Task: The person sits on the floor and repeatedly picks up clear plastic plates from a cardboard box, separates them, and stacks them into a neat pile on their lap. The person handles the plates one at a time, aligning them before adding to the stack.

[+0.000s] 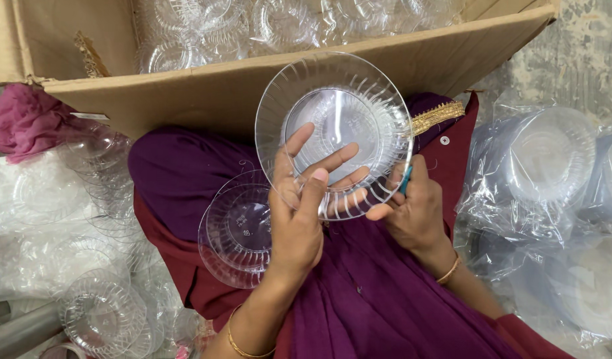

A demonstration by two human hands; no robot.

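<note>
At frame centre the clear plastic plate [334, 133] stands tilted, face toward the camera. The left hand [298, 219] spreads its fingers [319, 166] across its lower left; the right hand [412, 209] pinches its lower-right rim along with a small teal tool [406, 179].

Clear ribbed plate [336, 126], purple cloth [372, 292], brown cardboard box [253, 90], gold bangles [243, 347].

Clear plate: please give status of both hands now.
Left hand and right hand hold one clear plastic plate up. Second plate on lap. Cardboard box just behind.
</note>
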